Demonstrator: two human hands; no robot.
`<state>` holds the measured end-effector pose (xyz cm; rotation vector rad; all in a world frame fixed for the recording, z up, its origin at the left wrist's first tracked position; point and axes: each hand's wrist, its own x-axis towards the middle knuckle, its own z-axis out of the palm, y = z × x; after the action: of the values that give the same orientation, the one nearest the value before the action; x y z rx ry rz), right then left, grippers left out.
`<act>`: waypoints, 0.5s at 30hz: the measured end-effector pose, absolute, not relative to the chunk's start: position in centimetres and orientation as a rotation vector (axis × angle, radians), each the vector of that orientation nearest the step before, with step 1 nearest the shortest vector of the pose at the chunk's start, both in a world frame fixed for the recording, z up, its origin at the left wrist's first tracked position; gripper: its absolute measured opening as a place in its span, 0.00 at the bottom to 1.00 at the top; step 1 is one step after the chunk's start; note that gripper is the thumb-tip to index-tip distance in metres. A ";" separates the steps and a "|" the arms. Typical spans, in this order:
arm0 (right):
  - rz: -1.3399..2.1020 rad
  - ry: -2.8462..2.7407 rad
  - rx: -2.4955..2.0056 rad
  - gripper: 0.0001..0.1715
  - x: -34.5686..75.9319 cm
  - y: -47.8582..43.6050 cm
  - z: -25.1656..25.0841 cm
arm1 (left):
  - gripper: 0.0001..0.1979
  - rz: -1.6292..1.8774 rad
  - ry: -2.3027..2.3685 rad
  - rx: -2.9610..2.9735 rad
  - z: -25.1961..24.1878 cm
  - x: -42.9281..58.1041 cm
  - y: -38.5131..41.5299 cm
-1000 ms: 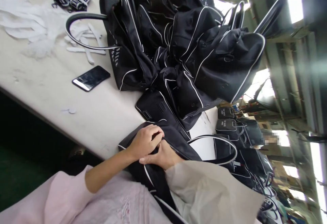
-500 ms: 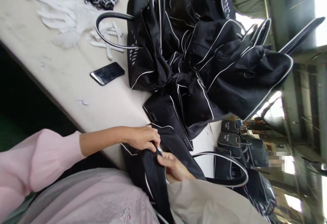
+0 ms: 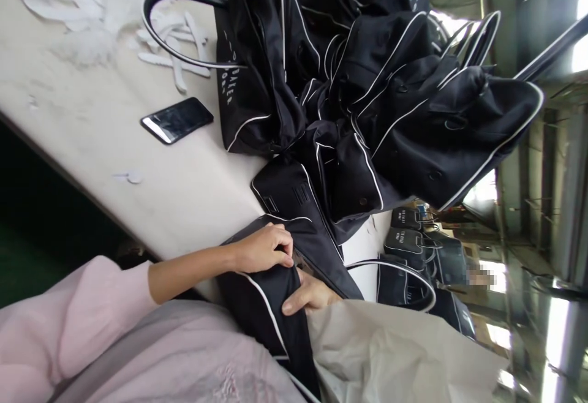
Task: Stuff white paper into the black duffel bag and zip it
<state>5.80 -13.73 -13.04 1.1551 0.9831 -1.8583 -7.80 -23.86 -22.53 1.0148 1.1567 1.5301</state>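
Observation:
A black bag with white piping lies at the table's front edge, against my body. My left hand, coming from a pink sleeve, is closed and pinches the bag's edge between thumb and fingers. Just below and to the right, my right hand grips the same edge. Its thumb presses flat on the outside of the fabric, and its other fingers are hidden behind the cloth. A black handle with white edging loops out on the bag's right side.
Several black bags are heaped beyond my hands. A phone lies on the pale table, near white strips and a small white scrap. More bags stand farther off at right.
My right thumb has slid down the fabric, away from my left fingertips. Both hands keep hold of the bag. The view has shifted slightly.

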 end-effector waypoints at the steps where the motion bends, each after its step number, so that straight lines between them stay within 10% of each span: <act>1: -1.848 1.000 1.148 0.42 5.6 -13.6 -13.0 | 0.07 1.541 1.150 1.012 -22.7 -7.8 -23.7; 15: -2.202 1.525 1.591 0.30 11.2 -13.7 -9.5 | 0.15 1.762 1.496 0.698 -25.6 -8.0 -24.8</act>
<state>11.20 -13.74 -9.50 1.5908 1.5246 -2.2024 -7.98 -24.78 -25.56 0.6979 1.4965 1.7623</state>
